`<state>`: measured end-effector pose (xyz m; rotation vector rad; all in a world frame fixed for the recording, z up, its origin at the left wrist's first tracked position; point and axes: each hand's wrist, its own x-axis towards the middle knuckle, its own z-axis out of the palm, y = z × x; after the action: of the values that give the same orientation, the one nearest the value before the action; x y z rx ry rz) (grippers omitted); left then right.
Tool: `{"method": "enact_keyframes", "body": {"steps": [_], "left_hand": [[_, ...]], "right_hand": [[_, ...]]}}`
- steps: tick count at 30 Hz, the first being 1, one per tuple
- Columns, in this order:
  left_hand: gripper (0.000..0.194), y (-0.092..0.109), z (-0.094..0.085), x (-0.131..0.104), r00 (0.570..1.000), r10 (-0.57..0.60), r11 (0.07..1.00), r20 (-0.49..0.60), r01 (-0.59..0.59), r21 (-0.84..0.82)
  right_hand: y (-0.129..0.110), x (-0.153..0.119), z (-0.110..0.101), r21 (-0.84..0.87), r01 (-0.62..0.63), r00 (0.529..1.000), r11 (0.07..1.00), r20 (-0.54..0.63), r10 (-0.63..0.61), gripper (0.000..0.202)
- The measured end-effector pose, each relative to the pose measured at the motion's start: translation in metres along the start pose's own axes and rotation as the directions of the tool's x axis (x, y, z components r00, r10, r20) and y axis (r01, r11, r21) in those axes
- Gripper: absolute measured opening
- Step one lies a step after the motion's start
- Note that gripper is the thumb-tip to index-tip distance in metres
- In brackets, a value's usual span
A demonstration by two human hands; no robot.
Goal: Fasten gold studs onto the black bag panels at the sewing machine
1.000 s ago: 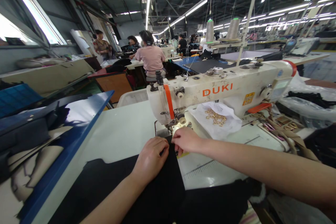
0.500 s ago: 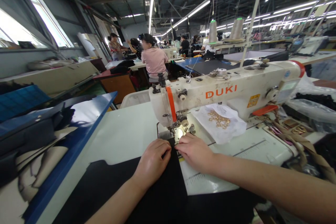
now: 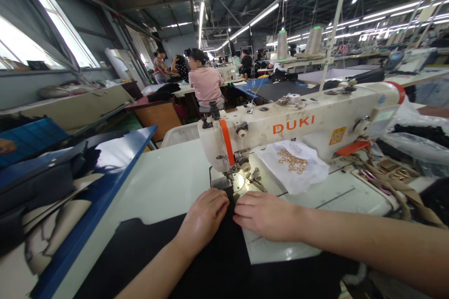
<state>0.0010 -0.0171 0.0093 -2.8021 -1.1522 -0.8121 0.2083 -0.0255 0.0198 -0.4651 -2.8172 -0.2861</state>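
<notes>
We have both hands low in front of the white sewing machine, on the near side of its needle. The black fabric lies over the near part of the pale table, its narrow far end reaching up close to the needle area. Our left hand rests on that fabric, its fingers curled and drawn together; we cannot tell whether cloth is caught between thumb and fingers. Our right hand lies palm down with its fingers pressed together, the tips at the fabric's right edge; its thumb is hidden, so we cannot tell whether it pinches anything.

Right of the needle, under the machine's arm, a white sheet carries a small heap of gold-coloured metal pieces. Farther right lie tan straps. On our left, dark fabric pieces lie on a blue table. At the far side we see a person in a pink top, and two thread cones stand beyond the machine.
</notes>
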Motion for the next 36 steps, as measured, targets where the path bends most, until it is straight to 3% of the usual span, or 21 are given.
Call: {"method": "enact_keyframes", "body": {"steps": [3, 9, 15, 24, 36], "left_hand": [[0.017, -0.002, -0.001, 0.001, 0.999, 0.03, 0.999, 0.035, -0.032, 0.042], [0.019, 0.001, -0.001, 0.002, 0.999, 0.029, 0.997, 0.015, -0.03, 0.069], [0.018, 0.001, -0.002, 0.002, 0.999, 0.027, 0.996, 0.042, -0.03, 0.079], [0.02, -0.004, -0.002, 0.005, 0.98, 0.079, 0.981, 0.183, -0.109, 0.16], [0.021, -0.002, -0.003, 0.007, 0.983, 0.164, 0.972, 0.084, -0.176, 0.156]], "right_hand": [[-0.001, -0.004, -0.01, -0.038, 0.197, 0.98, 0.98, -0.013, -0.198, 0.025], [0.003, -0.004, -0.006, -0.08, 0.325, 0.939, 0.942, -0.094, -0.332, 0.025], [-0.004, -0.008, 0.001, -0.039, 0.173, 0.983, 0.984, -0.058, -0.175, 0.023], [-0.016, -0.003, 0.003, 0.065, 0.071, 0.997, 0.995, -0.03, -0.069, 0.022], [-0.018, -0.003, 0.008, 0.204, -0.015, 0.999, 0.979, -0.026, 0.021, 0.023]]}}
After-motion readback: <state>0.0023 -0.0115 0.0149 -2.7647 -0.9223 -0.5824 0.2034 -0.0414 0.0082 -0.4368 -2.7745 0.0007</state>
